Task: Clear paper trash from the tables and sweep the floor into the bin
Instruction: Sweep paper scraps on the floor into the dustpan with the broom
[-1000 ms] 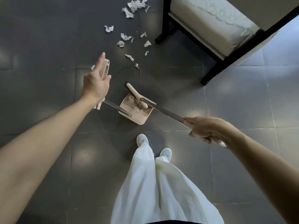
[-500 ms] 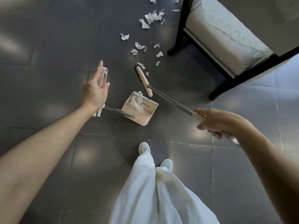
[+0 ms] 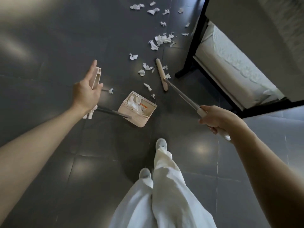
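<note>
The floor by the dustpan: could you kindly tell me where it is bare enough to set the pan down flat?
Bare tiles lie left of the left hand and between the dustpan and the shoes. It is crowded from the dustpan's mouth past the broom head up to the black frame leg, where paper scraps lie scattered.

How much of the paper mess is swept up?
Some is done: a few paper scraps lie in the dustpan, which the left hand holds. In hand: the right hand has the broom down among more bits. Left: many torn pieces on the floor beyond it.
</note>
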`<control>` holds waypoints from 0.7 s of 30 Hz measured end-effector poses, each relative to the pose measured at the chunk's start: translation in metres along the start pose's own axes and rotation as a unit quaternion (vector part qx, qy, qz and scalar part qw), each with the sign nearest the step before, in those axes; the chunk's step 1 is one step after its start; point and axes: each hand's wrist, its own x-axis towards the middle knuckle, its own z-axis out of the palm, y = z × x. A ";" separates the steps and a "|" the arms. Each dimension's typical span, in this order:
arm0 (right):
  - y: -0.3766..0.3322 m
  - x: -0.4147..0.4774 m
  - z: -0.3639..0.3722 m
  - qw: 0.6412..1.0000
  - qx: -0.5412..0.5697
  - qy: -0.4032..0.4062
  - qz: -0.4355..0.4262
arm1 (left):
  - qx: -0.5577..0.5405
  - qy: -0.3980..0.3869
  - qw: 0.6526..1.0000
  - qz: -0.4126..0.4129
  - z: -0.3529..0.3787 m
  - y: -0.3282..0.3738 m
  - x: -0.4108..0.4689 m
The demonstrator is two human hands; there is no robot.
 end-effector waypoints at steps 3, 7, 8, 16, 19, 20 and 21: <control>-0.029 0.051 -0.028 0.999 -0.038 0.018 -0.012 | 0.021 -0.003 1.000 -0.013 -0.003 -0.006 0.023; -0.062 0.119 -0.052 0.996 -0.082 0.031 -0.028 | 0.019 -0.012 0.999 -0.045 -0.008 -0.024 0.037; -0.069 0.135 -0.054 0.995 -0.088 0.030 -0.028 | 0.020 -0.011 0.998 -0.056 -0.010 -0.029 0.035; -0.100 0.171 -0.023 0.984 -0.173 -0.034 -0.024 | 0.004 -0.012 0.994 -0.105 -0.031 -0.066 0.005; -0.104 0.143 -0.011 0.978 -0.200 -0.061 -0.023 | 0.024 -0.054 0.995 -0.085 -0.032 -0.071 -0.003; -0.103 0.132 -0.007 0.976 -0.205 -0.067 -0.022 | 0.028 -0.067 0.994 -0.078 -0.032 -0.072 -0.006; -0.102 0.119 -0.001 0.975 -0.211 -0.072 -0.020 | 0.030 -0.075 0.994 -0.074 -0.031 -0.073 -0.008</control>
